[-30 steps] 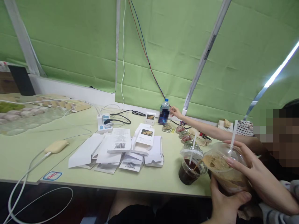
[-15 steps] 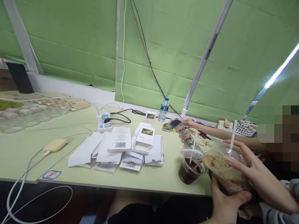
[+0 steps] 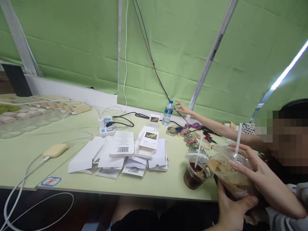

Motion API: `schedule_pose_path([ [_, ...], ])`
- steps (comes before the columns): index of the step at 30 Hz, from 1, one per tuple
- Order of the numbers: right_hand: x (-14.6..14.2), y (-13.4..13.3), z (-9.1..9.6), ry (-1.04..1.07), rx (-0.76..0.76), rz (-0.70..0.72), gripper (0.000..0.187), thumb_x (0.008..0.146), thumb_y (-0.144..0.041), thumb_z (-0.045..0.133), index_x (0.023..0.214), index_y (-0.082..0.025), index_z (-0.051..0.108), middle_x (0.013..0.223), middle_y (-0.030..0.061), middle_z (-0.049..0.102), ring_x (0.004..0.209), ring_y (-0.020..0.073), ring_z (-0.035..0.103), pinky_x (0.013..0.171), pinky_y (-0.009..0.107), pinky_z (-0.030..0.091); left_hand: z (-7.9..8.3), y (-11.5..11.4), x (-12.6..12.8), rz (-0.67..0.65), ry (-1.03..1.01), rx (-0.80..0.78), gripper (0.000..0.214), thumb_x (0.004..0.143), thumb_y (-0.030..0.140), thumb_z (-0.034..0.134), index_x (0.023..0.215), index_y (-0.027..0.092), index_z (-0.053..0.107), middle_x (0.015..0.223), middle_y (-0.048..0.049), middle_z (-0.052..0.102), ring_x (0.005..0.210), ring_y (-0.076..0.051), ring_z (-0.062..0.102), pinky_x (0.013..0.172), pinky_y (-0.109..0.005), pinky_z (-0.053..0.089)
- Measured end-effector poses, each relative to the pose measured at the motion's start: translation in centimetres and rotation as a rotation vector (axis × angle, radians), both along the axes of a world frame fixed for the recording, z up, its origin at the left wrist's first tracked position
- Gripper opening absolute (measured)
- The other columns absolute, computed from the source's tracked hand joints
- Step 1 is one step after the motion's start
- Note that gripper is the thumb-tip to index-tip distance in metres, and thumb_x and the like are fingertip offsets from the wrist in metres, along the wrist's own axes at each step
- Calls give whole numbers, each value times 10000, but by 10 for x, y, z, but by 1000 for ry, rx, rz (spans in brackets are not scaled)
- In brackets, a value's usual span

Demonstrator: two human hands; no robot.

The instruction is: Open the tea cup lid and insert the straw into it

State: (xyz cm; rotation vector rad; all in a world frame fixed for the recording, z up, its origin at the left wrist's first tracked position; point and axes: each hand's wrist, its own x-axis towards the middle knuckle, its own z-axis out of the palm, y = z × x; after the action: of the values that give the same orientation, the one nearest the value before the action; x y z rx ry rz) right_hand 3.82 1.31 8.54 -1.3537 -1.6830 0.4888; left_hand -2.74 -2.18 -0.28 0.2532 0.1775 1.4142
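At the right, my left hand (image 3: pixel 232 207) wraps round the lower side of a large clear plastic cup (image 3: pixel 238 184). My right hand (image 3: pixel 261 171) grips the same cup near its rim, beside a white straw (image 3: pixel 238 141). The cup is tilted left, and a thin stream of milky brown drink runs from its lip into a smaller clear cup (image 3: pixel 193 179). Dark brown liquid fills part of that smaller cup, which stands near the table edge. Its clear lid (image 3: pixel 197 156) is raised at the rim, with a white straw (image 3: pixel 199 150) there.
Several white cardboard boxes (image 3: pixel 122 142) lie piled mid-table. Behind them stand a power strip (image 3: pixel 106 131) and a water bottle (image 3: pixel 167 114). Another person's hand (image 3: pixel 184 108) reaches near the bottle, above small wrapped items (image 3: pixel 191 141). Egg-carton-like trays (image 3: pixel 36 125) and cables lie left.
The other person's hand has lifted off the small items and moved up and left towards the bottle. My hands keep the cup tilted, and the stream still runs.
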Motion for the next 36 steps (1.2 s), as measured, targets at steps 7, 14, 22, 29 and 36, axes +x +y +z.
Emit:
schedule_pose_path([
  [7, -2, -1, 1, 9, -8, 12, 627, 618, -613, 688, 1174, -368, 534, 1271, -20, 558, 1211, 358, 511, 933, 492, 451, -5, 1, 3, -6, -12, 20, 890, 385, 215, 904, 1179, 126, 512, 1137, -140, 675, 1117, -321, 606, 957, -368, 475],
  [14, -1, -1, 2, 8, -34, -6, 649, 590, -630, 698, 1159, -364, 535, 1289, -12, 549, 1217, 374, 502, 910, 508, 456, -2, -1, 2, 6, -21, 20, 891, 372, 242, 913, 1168, 134, 527, 1128, -133, 678, 1116, -320, 607, 954, -368, 478],
  [22, -3, -2, 2, -20, 2, -15, 627, 593, -639, 684, 1137, -357, 550, 1274, -17, 550, 1211, 369, 510, 961, 513, 409, -2, -1, 3, -2, -11, -3, 891, 349, 244, 915, 1151, 136, 541, 1095, -127, 687, 1100, -325, 613, 958, -385, 475],
  [29, 0, 2, 0, -27, 8, -2, 614, 607, -628, 687, 1150, -376, 546, 1287, -23, 539, 1167, 373, 544, 968, 542, 396, -2, -1, 5, 16, -5, -27, 848, 359, 229, 908, 1130, 133, 566, 1107, -121, 680, 1109, -320, 608, 956, -367, 478],
  [36, -3, 1, 1, -8, 20, -9, 609, 580, -629, 706, 1116, -379, 562, 1247, -23, 569, 1146, 375, 558, 960, 533, 406, -1, -1, 4, -11, -21, -28, 955, 349, 245, 913, 1213, 127, 523, 1099, -131, 687, 1094, -327, 616, 936, -377, 487],
])
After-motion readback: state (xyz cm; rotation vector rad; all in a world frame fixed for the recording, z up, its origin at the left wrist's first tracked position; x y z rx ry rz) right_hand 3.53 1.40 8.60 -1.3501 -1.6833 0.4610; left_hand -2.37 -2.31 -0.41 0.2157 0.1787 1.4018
